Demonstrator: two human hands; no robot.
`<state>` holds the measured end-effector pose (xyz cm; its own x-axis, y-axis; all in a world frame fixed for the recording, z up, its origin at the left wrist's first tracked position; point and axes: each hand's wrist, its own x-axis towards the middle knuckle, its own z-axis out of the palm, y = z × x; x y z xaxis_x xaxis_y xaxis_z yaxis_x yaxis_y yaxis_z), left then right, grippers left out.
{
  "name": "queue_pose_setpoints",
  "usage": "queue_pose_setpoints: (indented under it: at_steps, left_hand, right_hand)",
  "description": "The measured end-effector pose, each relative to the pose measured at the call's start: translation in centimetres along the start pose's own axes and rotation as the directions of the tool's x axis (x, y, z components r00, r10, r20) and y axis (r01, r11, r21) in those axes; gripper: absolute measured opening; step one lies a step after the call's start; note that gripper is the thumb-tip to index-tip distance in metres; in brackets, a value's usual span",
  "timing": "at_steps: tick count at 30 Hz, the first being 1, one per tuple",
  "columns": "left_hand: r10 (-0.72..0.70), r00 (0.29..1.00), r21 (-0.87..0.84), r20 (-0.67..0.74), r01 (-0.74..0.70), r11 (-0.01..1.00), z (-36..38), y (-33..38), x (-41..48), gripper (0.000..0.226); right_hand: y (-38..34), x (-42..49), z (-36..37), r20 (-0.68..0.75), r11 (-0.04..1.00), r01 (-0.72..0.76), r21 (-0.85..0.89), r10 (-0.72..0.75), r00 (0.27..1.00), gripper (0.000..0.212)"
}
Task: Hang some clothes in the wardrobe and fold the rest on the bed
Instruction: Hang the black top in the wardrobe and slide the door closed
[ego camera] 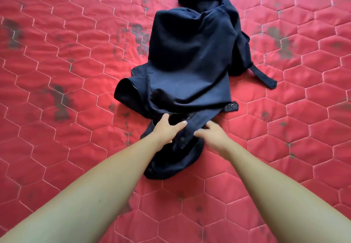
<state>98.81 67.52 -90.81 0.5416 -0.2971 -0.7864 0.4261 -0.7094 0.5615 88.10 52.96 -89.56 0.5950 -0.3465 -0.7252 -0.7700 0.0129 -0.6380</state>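
Note:
A dark navy garment lies crumpled in the middle of the red quilted bed. It has a zip, a snap tab at its right side and a loose strap trailing to the right. My left hand rests on the garment's near end with its fingers spread over the fabric. My right hand touches the same near end from the right, fingers apart and pointing left. Neither hand visibly grips the cloth.
The red bed cover with its hexagon stitching fills the whole view and carries dark stains in many spots. No wardrobe, hanger or other clothing is in sight.

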Motion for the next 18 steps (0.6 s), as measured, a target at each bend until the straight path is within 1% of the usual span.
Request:
queue_pose_setpoints:
  at_steps: [1, 2, 3, 4, 5, 6, 8, 10, 12, 13, 15, 16, 18]
  left_hand:
    - [0.041, 0.999, 0.080, 0.019, -0.042, 0.996, 0.0, -0.2, 0.3, 0.080]
    - [0.092, 0.995, 0.234, 0.046, -0.100, 0.967, 0.0, -0.2, 0.6, 0.086]
    - [0.130, 0.989, 0.412, 0.065, -0.145, 0.900, 0.0, -0.3, 0.7, 0.091]
    - [0.161, 0.985, 0.552, 0.069, -0.172, 0.816, 0.3, -0.2, 0.5, 0.094]
    - [0.186, 0.981, 0.638, 0.062, -0.183, 0.748, 0.5, 0.0, 0.2, 0.094]
    - [0.205, 0.977, 0.679, 0.052, -0.185, 0.710, 0.8, 0.3, -0.3, 0.091]
    - [0.239, 0.971, 0.708, 0.025, -0.186, 0.681, 1.3, 0.9, -1.1, 0.078]
    - [0.301, 0.954, 0.688, 0.008, -0.223, 0.690, 0.9, 1.5, -1.7, 0.051]
    - [0.384, 0.923, 0.573, 0.010, -0.320, 0.755, -0.2, 2.3, -2.5, 0.019]
    - [0.416, 0.909, 0.508, 0.023, -0.369, 0.778, -0.7, 2.8, -3.2, 0.010]
    - [0.478, 0.875, 0.403, 0.078, -0.466, 0.788, -1.4, 4.3, -5.4, 0.010]
    - [0.516, 0.849, 0.372, 0.117, -0.519, 0.770, -1.5, 5.0, -6.8, 0.010]
    - [0.575, 0.792, 0.367, 0.206, -0.607, 0.705, -1.4, 6.2, -9.8, 0.009]
  right_hand:
    - [-0.1, 0.4, -0.4, -0.105, 0.981, -0.030, 0.191, 0.051, 0.993, 0.012]
    - [-0.4, 0.8, -0.7, -0.194, 0.949, -0.026, 0.314, 0.091, 0.977, 0.013]
    - [-0.7, 1.3, -1.0, -0.258, 0.921, -0.007, 0.390, 0.116, 0.959, 0.013]
    - [-0.9, 1.7, -1.1, -0.282, 0.894, -0.002, 0.448, 0.143, 0.949, 0.013]
    - [-1.4, 1.9, -1.0, -0.272, 0.864, 0.000, 0.504, 0.159, 0.949, 0.011]
    - [-1.9, 1.9, -0.7, -0.234, 0.835, -0.011, 0.549, 0.167, 0.958, 0.011]
    - [-3.0, 1.5, 0.2, -0.196, 0.802, -0.010, 0.597, 0.158, 0.968, 0.015]
    - [-4.3, 0.8, 1.0, -0.221, 0.790, 0.033, 0.613, 0.131, 0.966, 0.011]
    - [-5.8, -0.1, 1.1, -0.243, 0.762, 0.060, 0.645, 0.130, 0.961, 0.006]
    - [-6.6, -0.5, 0.7, -0.232, 0.730, 0.053, 0.682, 0.147, 0.962, 0.007]
    - [-8.5, -1.6, -0.4, -0.178, 0.649, 0.018, 0.761, 0.181, 0.967, 0.009]
    - [-9.5, -2.3, -1.0, -0.162, 0.637, 0.003, 0.771, 0.191, 0.968, 0.008]
    - [-11.2, -3.9, -2.2, -0.164, 0.691, -0.041, 0.722, 0.229, 0.960, 0.011]
